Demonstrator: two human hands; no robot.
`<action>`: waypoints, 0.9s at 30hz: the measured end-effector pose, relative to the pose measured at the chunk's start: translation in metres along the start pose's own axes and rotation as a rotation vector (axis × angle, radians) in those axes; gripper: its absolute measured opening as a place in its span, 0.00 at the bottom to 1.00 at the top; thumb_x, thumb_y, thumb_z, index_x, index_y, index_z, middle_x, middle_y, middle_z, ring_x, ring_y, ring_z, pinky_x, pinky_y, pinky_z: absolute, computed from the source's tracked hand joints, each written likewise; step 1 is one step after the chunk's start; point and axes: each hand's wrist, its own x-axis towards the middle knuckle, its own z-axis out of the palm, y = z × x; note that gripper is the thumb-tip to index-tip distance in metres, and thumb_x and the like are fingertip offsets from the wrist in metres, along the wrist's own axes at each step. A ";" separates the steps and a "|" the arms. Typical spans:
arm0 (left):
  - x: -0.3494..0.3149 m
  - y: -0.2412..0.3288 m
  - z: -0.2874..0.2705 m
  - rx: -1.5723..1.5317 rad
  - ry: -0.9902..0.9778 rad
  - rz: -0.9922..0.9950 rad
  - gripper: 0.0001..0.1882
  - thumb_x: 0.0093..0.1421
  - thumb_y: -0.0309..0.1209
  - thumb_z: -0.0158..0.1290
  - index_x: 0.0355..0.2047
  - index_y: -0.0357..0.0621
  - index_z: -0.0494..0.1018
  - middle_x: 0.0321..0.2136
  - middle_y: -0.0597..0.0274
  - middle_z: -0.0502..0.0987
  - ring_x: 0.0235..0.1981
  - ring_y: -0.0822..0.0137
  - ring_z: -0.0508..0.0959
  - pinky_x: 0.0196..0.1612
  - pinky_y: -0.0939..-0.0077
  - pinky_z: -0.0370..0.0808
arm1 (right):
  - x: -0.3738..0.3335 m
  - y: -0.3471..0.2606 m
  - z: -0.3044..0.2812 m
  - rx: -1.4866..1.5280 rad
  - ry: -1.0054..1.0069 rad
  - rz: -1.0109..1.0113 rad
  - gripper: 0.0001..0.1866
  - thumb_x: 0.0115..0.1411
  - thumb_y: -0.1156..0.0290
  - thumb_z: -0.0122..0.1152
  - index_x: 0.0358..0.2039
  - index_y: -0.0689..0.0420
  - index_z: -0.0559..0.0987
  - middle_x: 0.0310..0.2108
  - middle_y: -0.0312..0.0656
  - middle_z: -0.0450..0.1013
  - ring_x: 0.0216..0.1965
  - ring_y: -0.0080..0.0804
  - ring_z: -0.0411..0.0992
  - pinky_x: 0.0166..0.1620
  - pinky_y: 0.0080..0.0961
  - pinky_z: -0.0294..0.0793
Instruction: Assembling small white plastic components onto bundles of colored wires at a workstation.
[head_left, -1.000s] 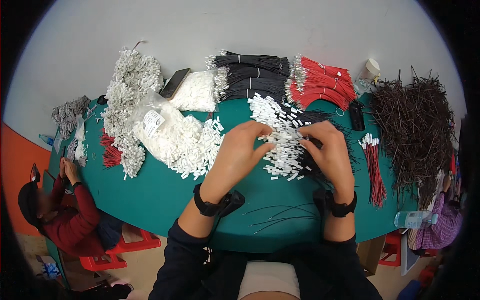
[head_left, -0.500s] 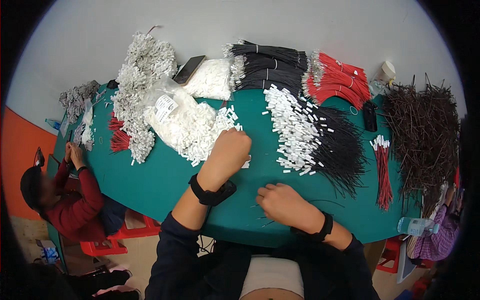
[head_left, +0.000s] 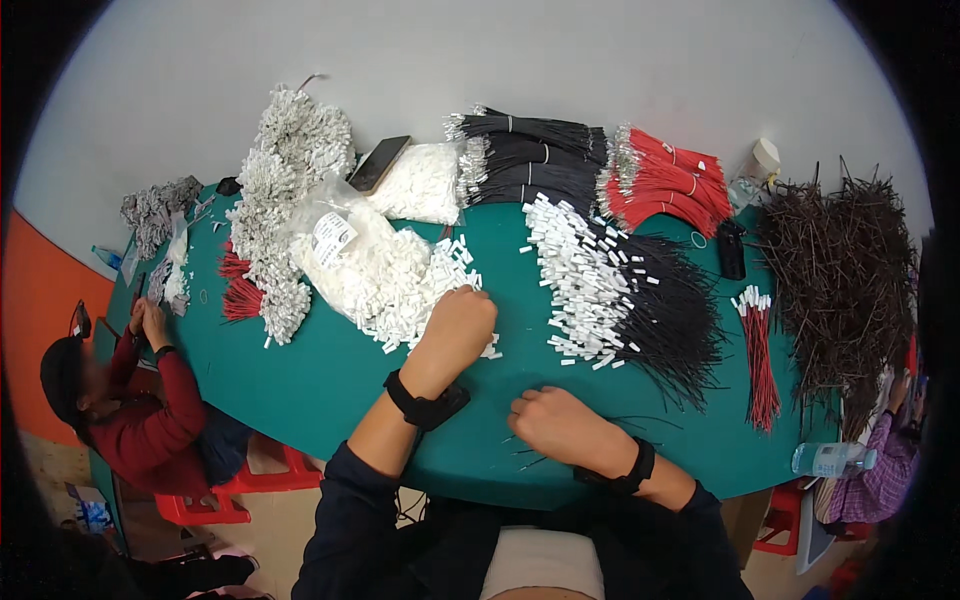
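My left hand (head_left: 460, 328) is at the near right edge of a heap of small white plastic connector housings (head_left: 400, 312) that spills from a clear bag (head_left: 330, 215). Its fingers are curled and their tips hidden, so what they pinch does not show. My right hand (head_left: 562, 428) is closed low over the green table (head_left: 330, 400), near its front edge. Thin black wires (head_left: 640, 419) stick out on both sides of it, seemingly held in the fingers. Beyond lies a spread of black wires (head_left: 675, 310) with white housings (head_left: 585, 290) on their left ends.
Along the wall lie black wire bundles (head_left: 540, 155), red wire bundles (head_left: 670, 185), a phone (head_left: 380, 165) and a large white heap (head_left: 290, 190). Rightward are red wires (head_left: 762, 370), a brown tangled pile (head_left: 845, 280) and a bottle (head_left: 833, 460). A co-worker (head_left: 150, 420) sits at left.
The view has tilted slightly, so the table's things sit lower in the picture. Both hands stay almost in place; the right has shifted a little left.
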 end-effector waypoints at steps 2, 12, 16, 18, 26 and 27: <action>-0.001 -0.001 0.000 -0.029 0.003 0.005 0.05 0.44 0.28 0.65 0.22 0.42 0.80 0.28 0.54 0.79 0.37 0.52 0.78 0.41 0.60 0.76 | 0.000 0.001 -0.001 -0.005 -0.002 -0.023 0.04 0.49 0.74 0.60 0.22 0.59 0.80 0.27 0.42 0.76 0.34 0.37 0.78 0.35 0.32 0.77; 0.005 0.026 -0.093 -0.639 0.146 -0.061 0.07 0.53 0.28 0.63 0.29 0.37 0.80 0.26 0.55 0.82 0.28 0.62 0.83 0.34 0.72 0.78 | -0.004 0.012 -0.036 0.282 -0.028 0.022 0.03 0.53 0.76 0.60 0.28 0.61 0.78 0.24 0.45 0.74 0.30 0.45 0.77 0.35 0.38 0.76; 0.005 0.043 -0.128 -0.816 0.377 0.024 0.07 0.53 0.25 0.64 0.33 0.36 0.81 0.26 0.60 0.82 0.28 0.71 0.81 0.34 0.78 0.77 | -0.017 0.013 -0.094 0.579 0.225 0.116 0.04 0.57 0.77 0.62 0.32 0.61 0.77 0.26 0.45 0.76 0.28 0.45 0.77 0.33 0.34 0.76; 0.003 0.045 -0.134 -0.879 0.463 0.028 0.07 0.53 0.22 0.64 0.34 0.36 0.82 0.27 0.62 0.83 0.29 0.74 0.79 0.35 0.80 0.75 | -0.027 0.013 -0.122 0.594 0.458 0.151 0.06 0.57 0.80 0.65 0.35 0.62 0.78 0.29 0.44 0.79 0.29 0.39 0.80 0.33 0.27 0.76; 0.005 0.045 -0.130 -1.067 0.400 0.039 0.08 0.55 0.23 0.64 0.36 0.36 0.83 0.28 0.63 0.80 0.30 0.75 0.77 0.36 0.81 0.73 | -0.026 0.011 -0.134 0.652 0.936 0.437 0.05 0.58 0.83 0.63 0.36 0.68 0.81 0.26 0.43 0.81 0.26 0.24 0.79 0.31 0.17 0.75; 0.007 0.045 -0.128 -1.069 0.385 0.034 0.08 0.55 0.23 0.64 0.36 0.36 0.83 0.28 0.64 0.79 0.31 0.75 0.77 0.36 0.81 0.72 | -0.027 0.012 -0.131 0.638 0.960 0.427 0.04 0.58 0.84 0.63 0.35 0.68 0.82 0.26 0.43 0.80 0.26 0.22 0.78 0.31 0.16 0.74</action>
